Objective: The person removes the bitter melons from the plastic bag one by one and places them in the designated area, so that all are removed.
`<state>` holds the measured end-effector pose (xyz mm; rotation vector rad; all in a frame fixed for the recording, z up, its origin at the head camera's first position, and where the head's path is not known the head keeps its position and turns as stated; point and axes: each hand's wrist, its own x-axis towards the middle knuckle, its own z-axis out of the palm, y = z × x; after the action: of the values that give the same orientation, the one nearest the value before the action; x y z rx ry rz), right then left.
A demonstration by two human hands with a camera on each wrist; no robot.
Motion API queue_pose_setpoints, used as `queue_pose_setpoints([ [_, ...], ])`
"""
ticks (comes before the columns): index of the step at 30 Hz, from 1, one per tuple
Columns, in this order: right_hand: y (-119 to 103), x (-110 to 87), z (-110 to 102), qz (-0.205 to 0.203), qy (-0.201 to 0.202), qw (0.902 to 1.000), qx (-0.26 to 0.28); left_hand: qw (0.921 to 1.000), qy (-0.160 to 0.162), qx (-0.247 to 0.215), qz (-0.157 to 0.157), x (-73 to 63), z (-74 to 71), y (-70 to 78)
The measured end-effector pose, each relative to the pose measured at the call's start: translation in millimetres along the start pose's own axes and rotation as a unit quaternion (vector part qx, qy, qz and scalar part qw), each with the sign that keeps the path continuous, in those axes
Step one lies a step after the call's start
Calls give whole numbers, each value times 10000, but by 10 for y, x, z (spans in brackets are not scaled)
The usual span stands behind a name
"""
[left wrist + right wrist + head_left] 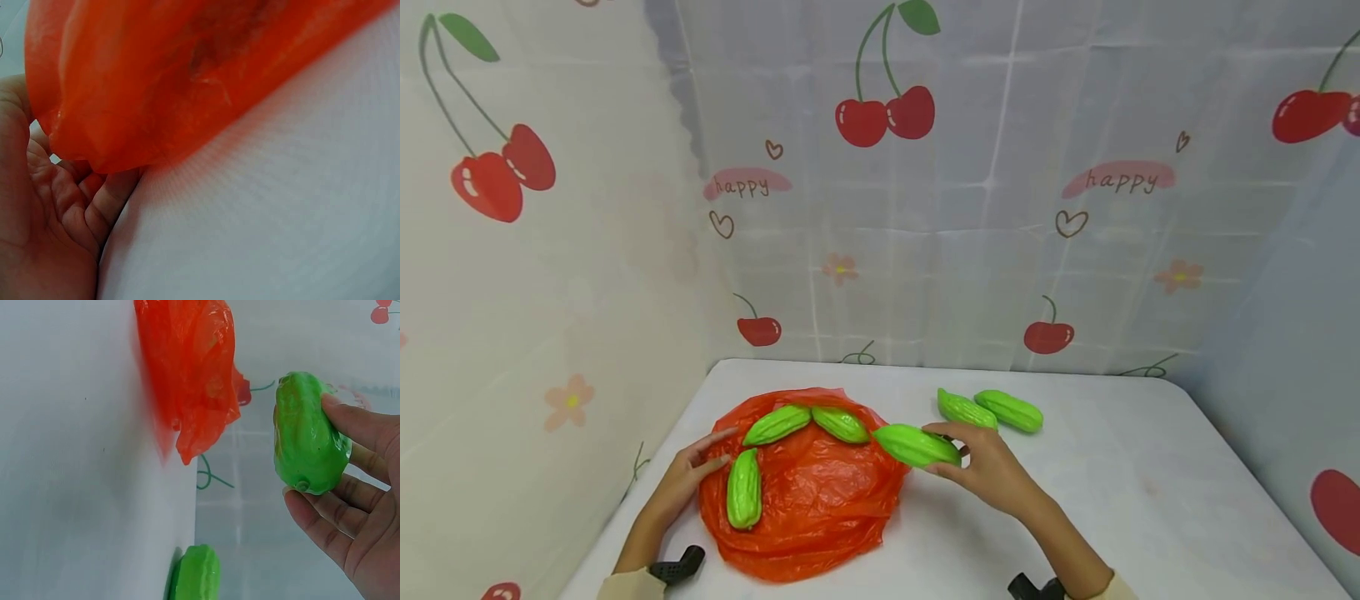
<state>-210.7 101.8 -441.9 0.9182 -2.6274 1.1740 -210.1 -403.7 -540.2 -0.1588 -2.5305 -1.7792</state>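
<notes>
A red plastic bag (820,500) lies spread with its mouth wide on the table, with three green bitter melons in it: one at the left (744,490), one at the upper left (777,425) and one at the upper right (841,424). My left hand (685,477) holds the bag's left rim; in the left wrist view its fingers (115,197) curl against the red plastic. Between thumb and fingers, my right hand (992,473) grips another bitter melon (913,446), raised by the bag's right rim. The right wrist view shows this bitter melon (309,437) from its stem end.
Two more bitter melons lie side by side behind my right hand, one nearer (964,407) and one farther right (1011,411). The white table (1135,492) meets a cherry-printed curtain (925,275) at its back edge.
</notes>
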Motion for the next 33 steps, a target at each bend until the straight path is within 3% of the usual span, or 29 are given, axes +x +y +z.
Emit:
queue_pose_setpoints([
  [17,262,-57,-10,128,214,9997,-1,9997,-37,22,-239,1,30,-70],
  [33,463,43,-10,474,211,9987,-12,9996,-21,282,-82,32,-31,-67],
])
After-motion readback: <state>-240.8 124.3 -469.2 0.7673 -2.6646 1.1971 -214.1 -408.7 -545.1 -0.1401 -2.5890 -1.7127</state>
